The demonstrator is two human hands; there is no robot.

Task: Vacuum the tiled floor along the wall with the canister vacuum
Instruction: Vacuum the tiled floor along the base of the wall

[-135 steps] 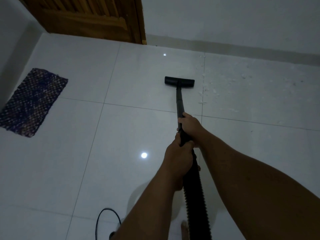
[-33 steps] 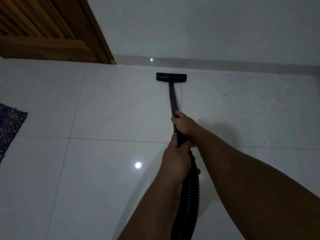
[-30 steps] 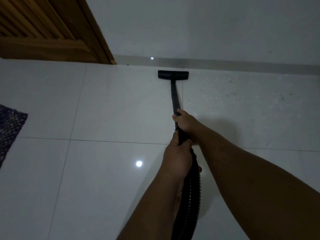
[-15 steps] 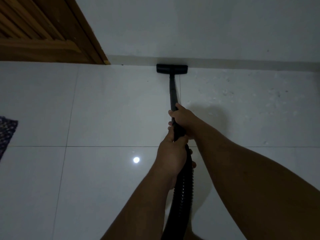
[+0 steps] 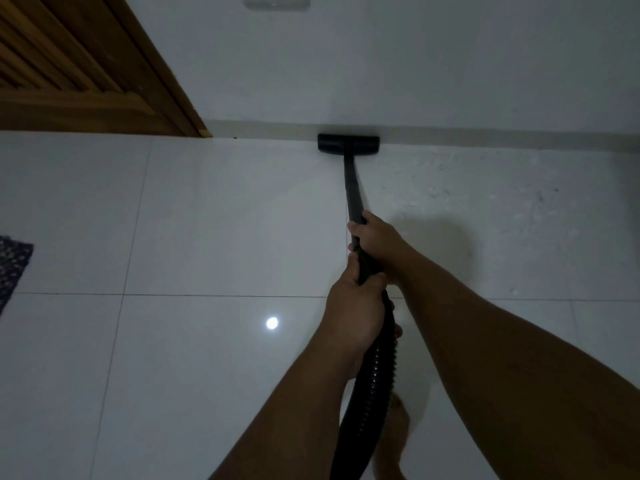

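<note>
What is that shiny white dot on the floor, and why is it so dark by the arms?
In the head view, the dot is glare, probably a lamp's reflection in the glossy tiled floor; the room is dim, so the right hand and left hand on the wand cast a soft shadow rightward.

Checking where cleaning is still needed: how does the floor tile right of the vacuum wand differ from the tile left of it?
The right tile is speckled with pale debris and looks dull; the left tile looks clear and glossy. Both are white and meet the baseboard.
</note>
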